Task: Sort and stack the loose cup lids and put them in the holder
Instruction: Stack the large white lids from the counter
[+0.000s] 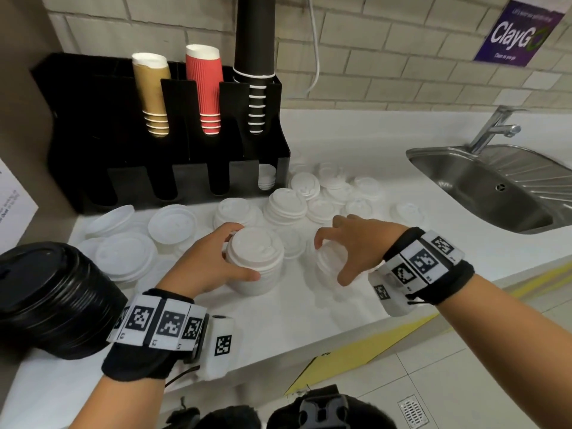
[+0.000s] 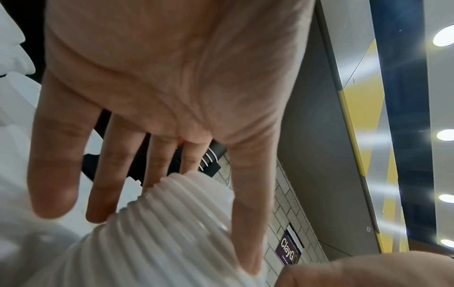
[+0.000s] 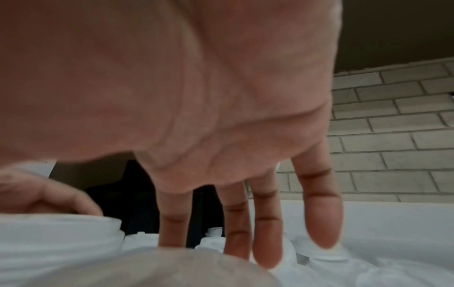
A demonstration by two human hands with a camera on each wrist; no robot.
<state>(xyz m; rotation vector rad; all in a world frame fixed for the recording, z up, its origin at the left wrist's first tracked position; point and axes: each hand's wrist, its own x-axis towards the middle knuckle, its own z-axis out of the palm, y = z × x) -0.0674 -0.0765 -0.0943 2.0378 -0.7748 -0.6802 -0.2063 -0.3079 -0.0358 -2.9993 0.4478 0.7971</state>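
In the head view my left hand (image 1: 230, 258) grips a tall stack of white lids (image 1: 255, 261) standing on the white counter (image 1: 309, 314), thumb in front and fingers behind. The left wrist view shows the ribbed stack (image 2: 172, 223) between my thumb and fingers. My right hand (image 1: 331, 261) arches over a short stack of white lids (image 1: 326, 258), fingers spread on either side, not closed on it. Several loose white lids (image 1: 334, 193) lie scattered behind. The black holder (image 1: 93, 134) stands at the back left, with white lids (image 1: 266, 178) in its right lower slot.
Brown cups (image 1: 153, 97), red cups (image 1: 208, 91) and black cups (image 1: 254, 57) fill the holder's upper slots. A stack of black lids (image 1: 52, 298) lies at the near left. Larger white lids (image 1: 123, 255) sit left of my hands. A steel sink (image 1: 495, 187) with a tap (image 1: 495, 128) is to the right.
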